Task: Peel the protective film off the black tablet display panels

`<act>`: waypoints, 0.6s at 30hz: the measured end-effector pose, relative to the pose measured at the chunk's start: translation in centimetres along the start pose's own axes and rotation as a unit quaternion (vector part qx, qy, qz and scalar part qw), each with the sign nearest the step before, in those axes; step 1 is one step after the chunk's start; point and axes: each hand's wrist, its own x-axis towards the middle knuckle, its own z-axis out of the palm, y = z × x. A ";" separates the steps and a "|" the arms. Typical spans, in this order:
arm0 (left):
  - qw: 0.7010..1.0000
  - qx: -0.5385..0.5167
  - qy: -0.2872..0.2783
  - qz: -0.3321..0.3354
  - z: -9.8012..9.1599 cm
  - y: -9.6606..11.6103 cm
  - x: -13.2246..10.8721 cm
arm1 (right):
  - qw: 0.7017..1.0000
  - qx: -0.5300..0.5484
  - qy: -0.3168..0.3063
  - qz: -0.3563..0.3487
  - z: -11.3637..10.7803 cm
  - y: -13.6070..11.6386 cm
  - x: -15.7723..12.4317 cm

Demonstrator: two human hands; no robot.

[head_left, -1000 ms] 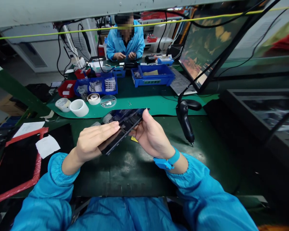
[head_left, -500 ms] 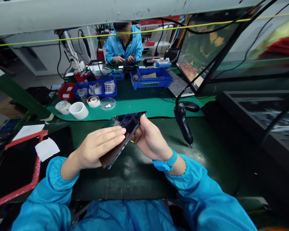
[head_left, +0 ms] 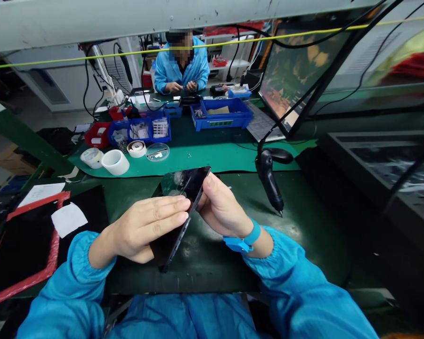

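A thin black screen panel [head_left: 176, 181] with a glossy face and a notched frame edge is held tilted above the dark green bench. My right hand [head_left: 224, 205] grips its far right edge, thumb on the rim and fingers curled behind. Across the glossy face lies my left hand [head_left: 141, 228], its fingers stretched out flat and close together. The panel's underside is hidden. To the right of my right hand hangs a black electric screwdriver [head_left: 270, 183], its tip near the bench.
White tape rolls [head_left: 115, 162], a clear round dish [head_left: 158, 152] and blue parts bins [head_left: 221, 115] stand on the green mat [head_left: 212, 157]. At left lies a red-edged black panel [head_left: 24, 240] with white paper [head_left: 69, 220]. A dark foam-lined box [head_left: 385, 188] stands right. Opposite sits a co-worker [head_left: 182, 66].
The screen panel has turned steeper, its near corner swinging down toward me and its face showing more. My left fingers have slid slightly right along the face; my right hand still grips the edge.
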 end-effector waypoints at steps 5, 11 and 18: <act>1.000 -0.018 0.001 -0.006 0.1 0.1 -0.1 | 1.000 -0.001 -0.008 -0.011 -0.1 0.1 -0.1; 1.000 -0.019 0.007 -0.012 0.0 0.2 -0.1 | 1.000 0.005 0.002 0.003 0.0 0.4 -0.1; 0.997 0.059 0.013 -0.043 0.2 -0.1 -0.1 | 1.000 0.010 0.018 0.015 -0.3 0.6 0.7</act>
